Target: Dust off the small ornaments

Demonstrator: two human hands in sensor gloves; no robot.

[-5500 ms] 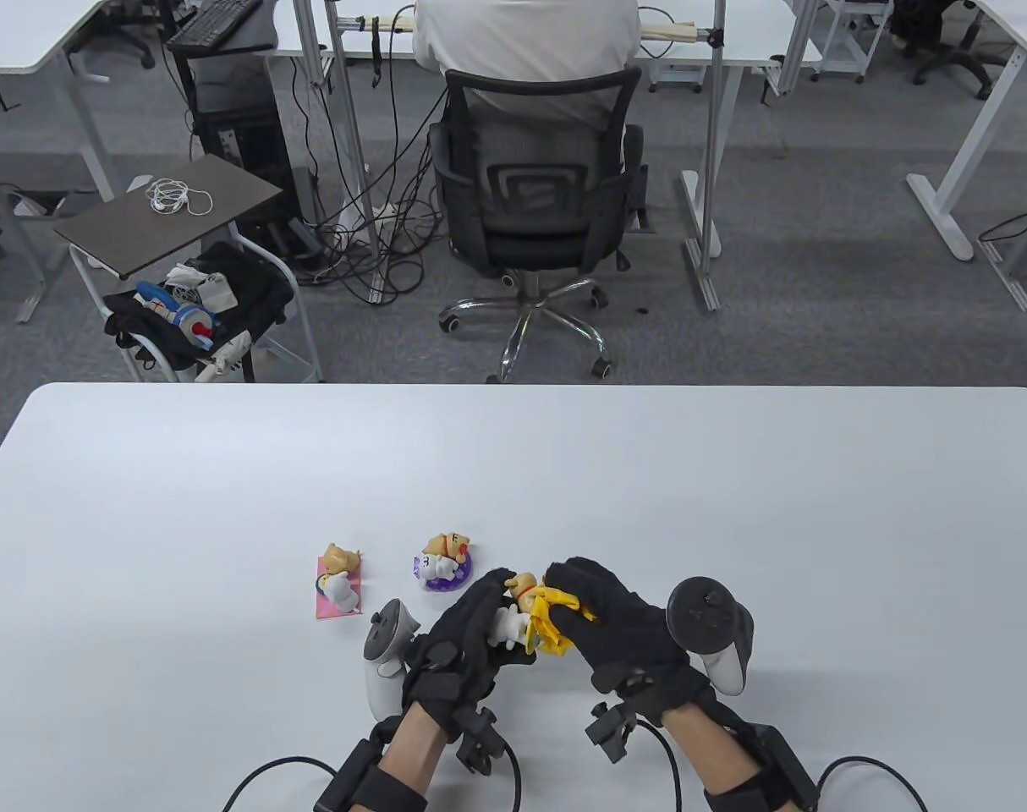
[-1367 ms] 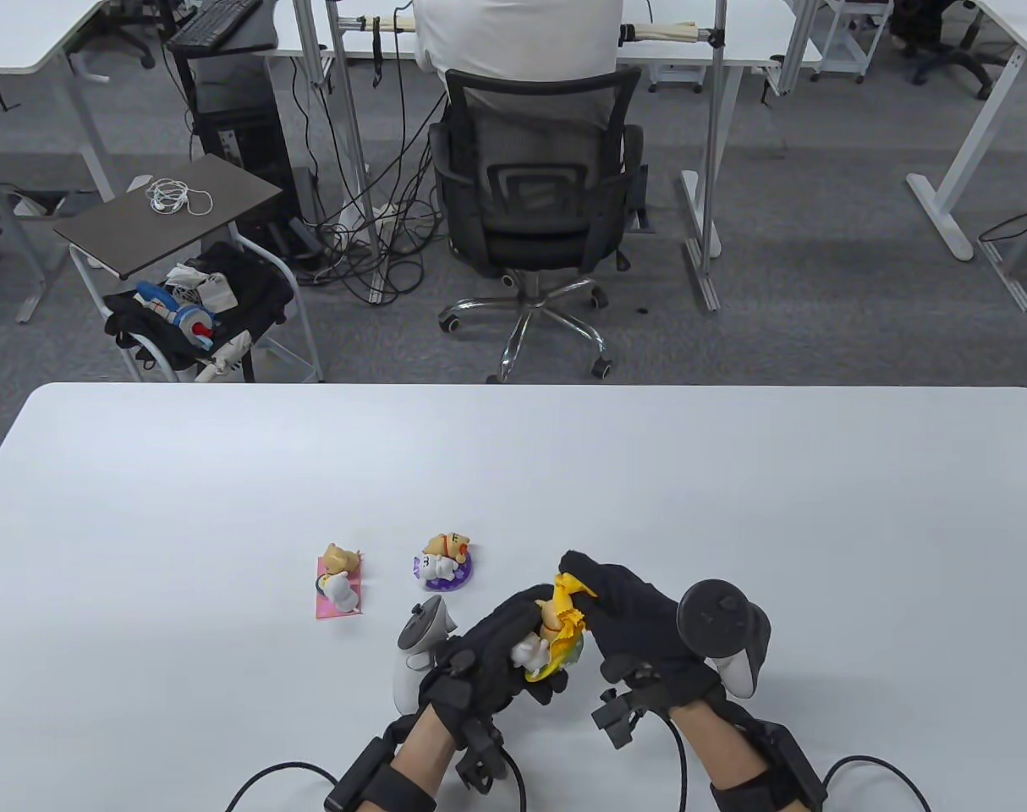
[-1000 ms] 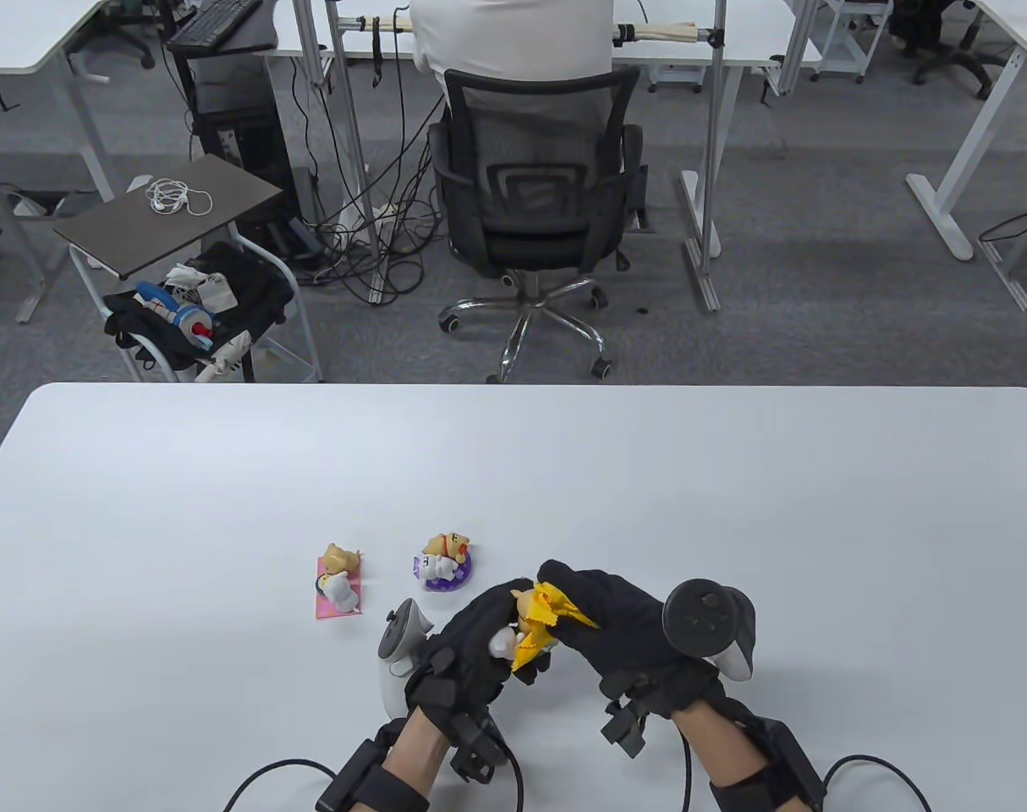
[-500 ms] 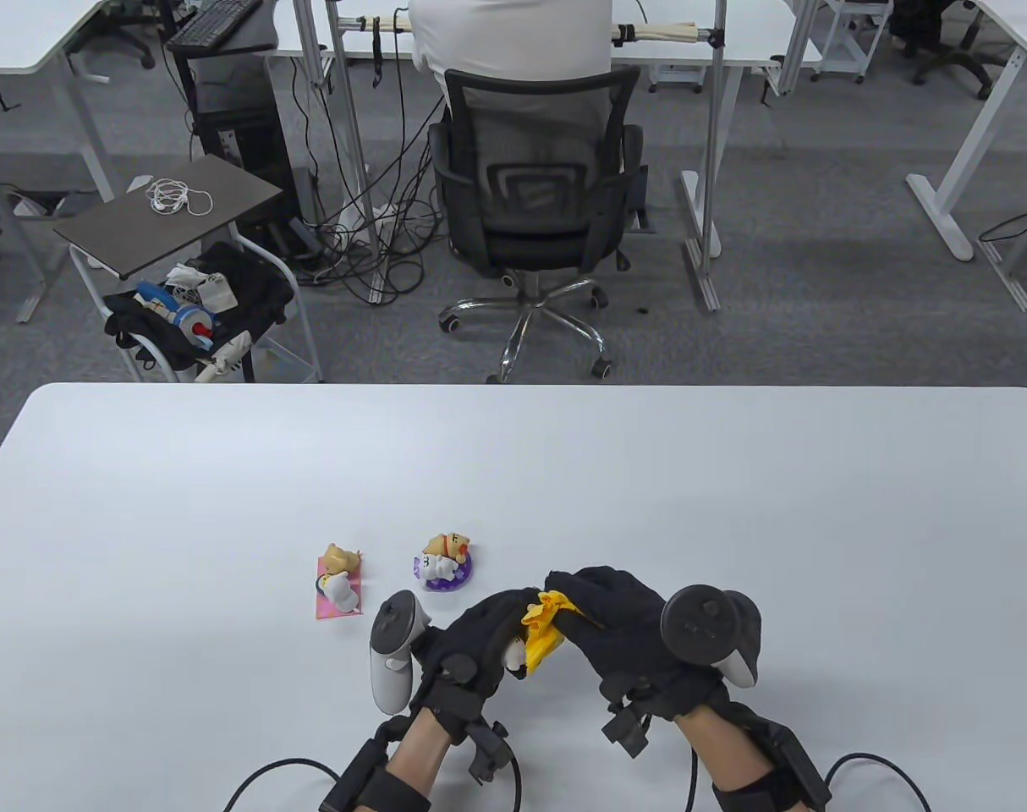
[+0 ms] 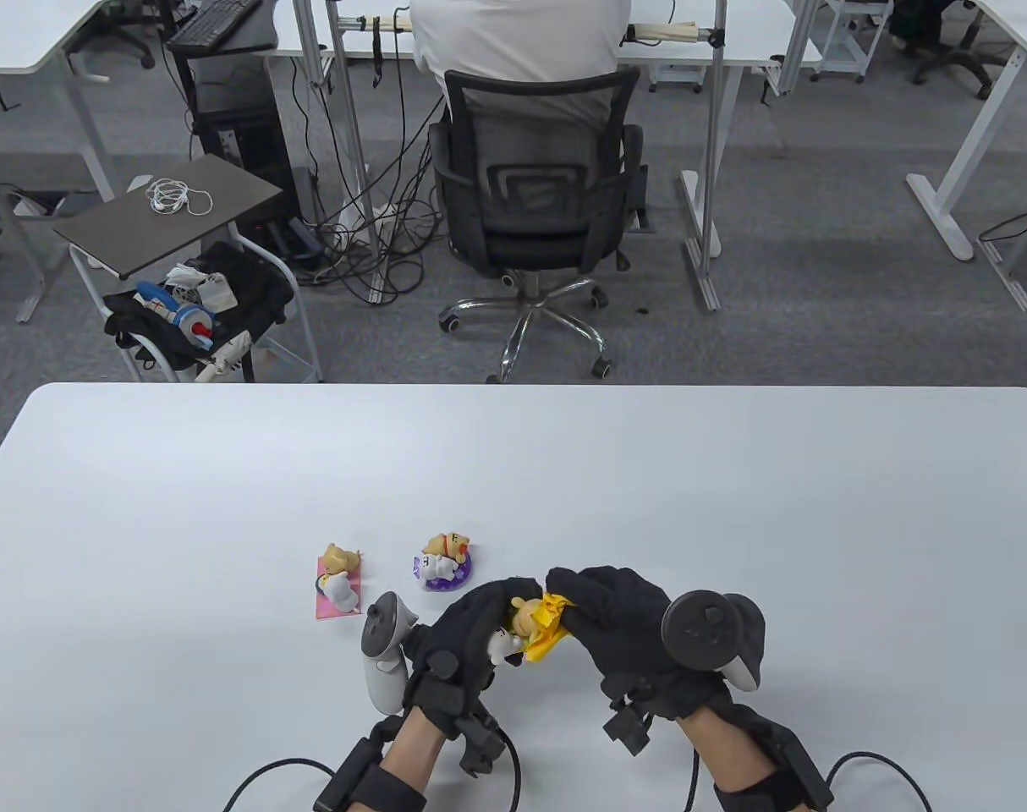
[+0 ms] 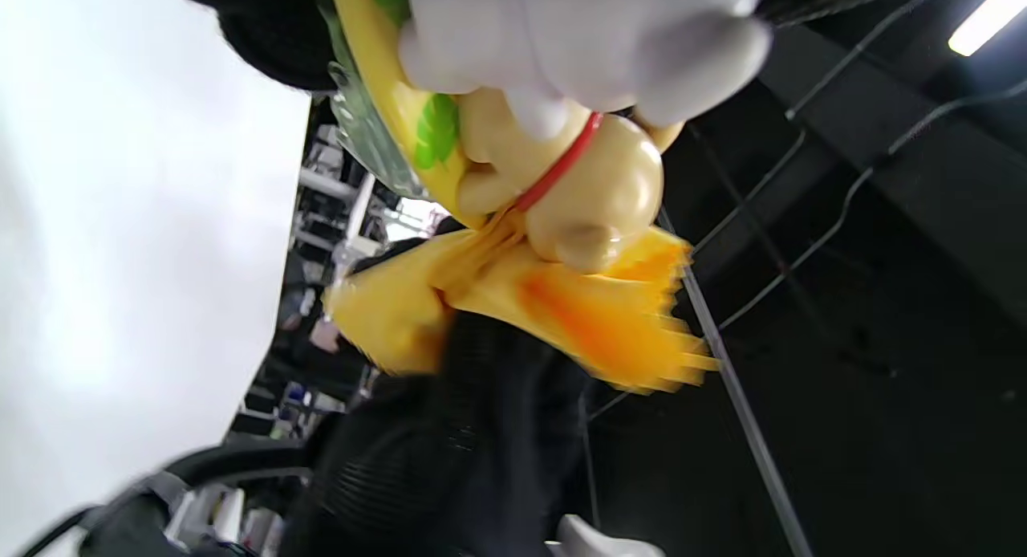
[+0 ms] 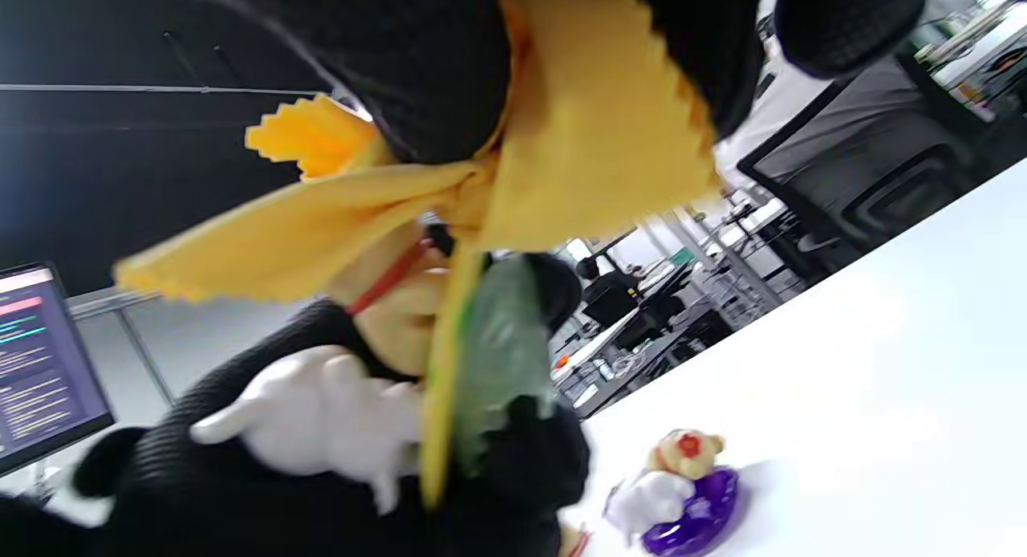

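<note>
White bench (image 5: 733, 474). My left hand (image 5: 467, 639) grips the yellow-based ornament (image 5: 513, 630) above it; my right hand (image 5: 623, 626) pinches the yellow cloth (image 5: 547, 630) against its head. Pink-based ornament (image 5: 337, 582) and purple-based ornament (image 5: 443, 562) stand left. Half a second ago the cloth covered the figure's head; now it shows.

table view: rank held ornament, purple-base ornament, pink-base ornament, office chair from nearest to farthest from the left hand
1. Held ornament, gripped in the left hand.
2. Purple-base ornament, on the table just beyond the hand.
3. Pink-base ornament, farther left.
4. Office chair, on the floor past the table.
</note>
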